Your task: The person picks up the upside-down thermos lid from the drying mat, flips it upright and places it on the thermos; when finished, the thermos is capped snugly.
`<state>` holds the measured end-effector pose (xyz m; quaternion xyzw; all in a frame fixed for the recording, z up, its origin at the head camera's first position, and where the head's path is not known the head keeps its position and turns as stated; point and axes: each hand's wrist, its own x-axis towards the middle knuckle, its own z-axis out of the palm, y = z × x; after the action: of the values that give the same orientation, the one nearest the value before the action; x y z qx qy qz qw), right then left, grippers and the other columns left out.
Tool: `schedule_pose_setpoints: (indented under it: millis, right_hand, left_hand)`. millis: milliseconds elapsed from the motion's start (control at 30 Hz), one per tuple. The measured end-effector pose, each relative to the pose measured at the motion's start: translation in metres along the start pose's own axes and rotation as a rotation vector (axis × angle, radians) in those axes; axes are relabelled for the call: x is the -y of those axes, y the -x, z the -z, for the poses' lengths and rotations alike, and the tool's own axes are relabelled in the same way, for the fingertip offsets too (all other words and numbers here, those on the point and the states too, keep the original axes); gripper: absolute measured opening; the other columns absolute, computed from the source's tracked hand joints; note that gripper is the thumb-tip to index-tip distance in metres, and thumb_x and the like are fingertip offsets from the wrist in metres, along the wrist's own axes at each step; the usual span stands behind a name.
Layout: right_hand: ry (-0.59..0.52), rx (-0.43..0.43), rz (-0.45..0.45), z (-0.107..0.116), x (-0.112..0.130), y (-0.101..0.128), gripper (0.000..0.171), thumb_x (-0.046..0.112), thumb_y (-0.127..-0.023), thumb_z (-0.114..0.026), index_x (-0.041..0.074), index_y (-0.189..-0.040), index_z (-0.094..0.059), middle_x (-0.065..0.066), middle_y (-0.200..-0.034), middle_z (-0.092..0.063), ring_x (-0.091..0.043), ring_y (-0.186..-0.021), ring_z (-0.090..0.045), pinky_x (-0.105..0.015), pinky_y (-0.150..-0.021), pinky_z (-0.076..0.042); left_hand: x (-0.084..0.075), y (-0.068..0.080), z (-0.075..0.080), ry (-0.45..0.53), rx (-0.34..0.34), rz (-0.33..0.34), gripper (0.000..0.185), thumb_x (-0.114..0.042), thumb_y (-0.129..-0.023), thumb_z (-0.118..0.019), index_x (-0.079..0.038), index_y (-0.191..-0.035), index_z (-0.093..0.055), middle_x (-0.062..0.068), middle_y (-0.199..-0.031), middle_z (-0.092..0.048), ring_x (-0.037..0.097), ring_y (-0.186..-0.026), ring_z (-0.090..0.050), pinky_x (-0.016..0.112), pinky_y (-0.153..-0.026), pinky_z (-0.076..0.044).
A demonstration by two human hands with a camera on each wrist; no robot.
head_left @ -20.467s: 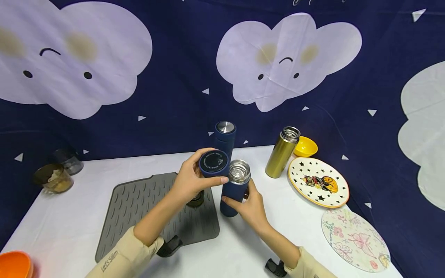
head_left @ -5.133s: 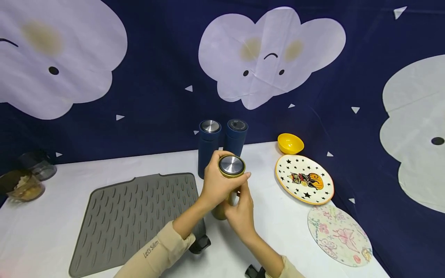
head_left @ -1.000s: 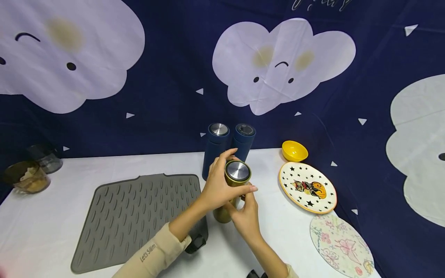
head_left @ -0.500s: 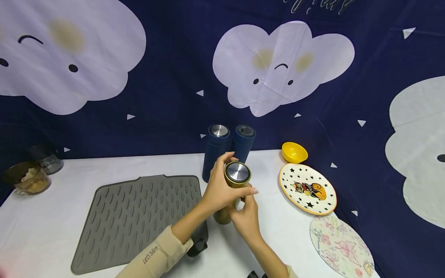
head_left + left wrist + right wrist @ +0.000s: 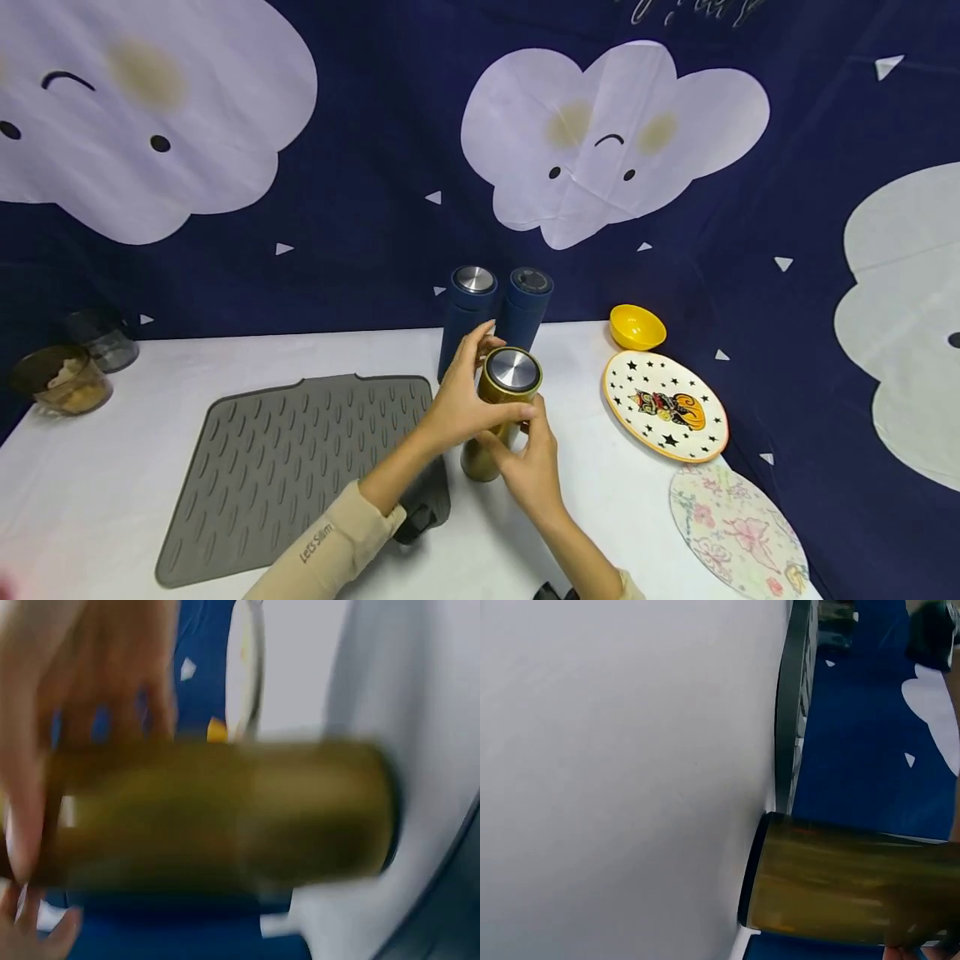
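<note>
A gold thermos (image 5: 480, 465) stands on the white table in front of me, with a steel-topped lid (image 5: 513, 369) on it. My left hand (image 5: 459, 410) holds the lid, thumb across the front and fingers round the far side. Lower down, my right hand (image 5: 531, 477) grips the body, its far fingers mostly hidden. Blurred in the left wrist view, the thermos (image 5: 225, 817) lies across the picture. The right wrist view shows the thermos's dark base (image 5: 754, 870) at the table. Behind it are two lidded blue thermoses, one steel-topped (image 5: 463, 321), one dark-topped (image 5: 522, 312).
A grey drying mat (image 5: 300, 467) lies to the left. To the right are a yellow bowl (image 5: 636, 327), a starred plate (image 5: 622, 375) and a round floral mat (image 5: 738, 533). Glass containers (image 5: 71, 387) stand far left, before a dark cloud-patterned cloth (image 5: 360, 208).
Earlier the left hand held a blue lid beside an open blue thermos; that thermos now stands lidded behind. The gold thermos came from back right, gaining its lid. Lately the left fingers shifted around it.
</note>
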<state>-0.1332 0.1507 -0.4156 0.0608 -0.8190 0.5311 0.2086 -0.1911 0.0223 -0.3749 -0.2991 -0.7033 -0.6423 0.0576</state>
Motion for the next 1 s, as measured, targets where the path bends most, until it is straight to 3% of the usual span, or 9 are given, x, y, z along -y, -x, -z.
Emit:
schedule_pose_setpoints:
  millis: [67,133,200,267,400,633,767,867,1000]
  right_hand:
    - [0.018,-0.009,0.012,0.0,0.001,-0.001,0.051,-0.002,-0.075,-0.076,0.009,-0.121,-0.055,-0.004,-0.115,-0.066,-0.021,-0.107,-0.061,-0.042,-0.091,-0.05]
    - [0.029,-0.012,0.025,-0.001,0.001,-0.002,0.054,-0.006,-0.072,-0.072,0.007,-0.121,-0.054,-0.006,-0.114,-0.065,-0.023,-0.106,-0.061,-0.043,-0.089,-0.05]
    - [0.027,-0.008,0.025,-0.001,0.001,-0.002,0.055,-0.002,-0.073,-0.075,0.009,-0.123,-0.054,-0.005,-0.117,-0.065,-0.023,-0.107,-0.061,-0.044,-0.09,-0.049]
    - [0.016,0.004,0.02,0.0,0.002,-0.002,0.057,0.006,-0.076,-0.08,0.012,-0.126,-0.052,-0.002,-0.12,-0.065,-0.021,-0.109,-0.06,-0.045,-0.092,-0.048]
    - [-0.01,0.015,-0.006,0.001,0.0,-0.001,0.058,0.017,-0.077,-0.084,0.016,-0.125,-0.052,0.003,-0.12,-0.065,-0.017,-0.111,-0.059,-0.044,-0.094,-0.046]
    - [0.004,0.008,0.023,0.003,0.002,-0.002,0.056,0.007,-0.074,-0.083,0.012,-0.121,-0.053,0.0,-0.115,-0.067,-0.017,-0.109,-0.061,-0.042,-0.092,-0.049]
    - [0.005,-0.002,0.035,0.005,0.004,-0.004,0.058,0.011,-0.072,-0.086,0.012,-0.121,-0.055,0.001,-0.113,-0.068,-0.016,-0.106,-0.062,-0.04,-0.09,-0.051]
    - [-0.01,-0.003,0.01,0.01,0.004,-0.008,0.058,0.012,-0.072,-0.087,0.01,-0.122,-0.056,-0.002,-0.112,-0.068,-0.017,-0.104,-0.063,-0.039,-0.089,-0.052]
    - [0.0,-0.066,-0.04,0.026,-0.001,-0.027,0.059,0.012,-0.074,-0.087,0.004,-0.123,-0.056,-0.013,-0.111,-0.067,-0.025,-0.101,-0.064,-0.043,-0.091,-0.052]
  left_hand:
    - [-0.004,0.004,-0.011,-0.092,-0.165,-0.008,0.101,-0.043,-0.067,-0.091,-0.01,-0.145,-0.037,0.012,-0.134,-0.054,0.023,-0.121,-0.054,0.045,-0.103,-0.045]
    - [-0.006,0.005,-0.017,-0.105,-0.216,-0.01,0.084,-0.033,-0.069,-0.09,-0.007,-0.135,-0.045,0.011,-0.125,-0.059,0.022,-0.111,-0.059,0.04,-0.094,-0.051]
    - [-0.007,0.002,-0.015,-0.012,-0.148,-0.007,0.069,-0.022,-0.072,-0.084,-0.004,-0.128,-0.049,0.013,-0.119,-0.062,0.022,-0.104,-0.062,0.037,-0.088,-0.053]
    - [-0.005,-0.002,-0.006,0.115,-0.012,0.014,0.061,-0.014,-0.072,-0.078,-0.003,-0.126,-0.051,0.016,-0.116,-0.063,0.022,-0.1,-0.063,0.035,-0.087,-0.054]
    - [-0.004,-0.007,0.005,0.278,0.202,0.073,0.069,-0.013,-0.075,-0.077,-0.003,-0.137,-0.046,0.019,-0.123,-0.059,0.023,-0.105,-0.062,0.038,-0.092,-0.053]
    - [-0.005,-0.008,-0.001,0.137,0.11,0.057,0.067,-0.011,-0.073,-0.083,-0.008,-0.131,-0.05,0.011,-0.119,-0.063,0.02,-0.102,-0.063,0.036,-0.089,-0.054]
    - [-0.002,-0.013,0.001,0.171,0.16,0.06,0.061,-0.006,-0.072,-0.081,-0.008,-0.126,-0.053,0.012,-0.115,-0.064,0.021,-0.1,-0.064,0.038,-0.088,-0.055]
    - [-0.003,-0.011,0.006,0.158,0.183,0.058,0.07,-0.012,-0.075,-0.084,-0.008,-0.135,-0.049,0.011,-0.125,-0.061,0.022,-0.112,-0.061,0.039,-0.098,-0.051]
    - [-0.008,0.011,0.022,0.067,0.078,0.043,0.08,-0.013,-0.078,-0.085,-0.008,-0.145,-0.042,0.011,-0.14,-0.055,0.025,-0.133,-0.049,0.042,-0.113,-0.039]
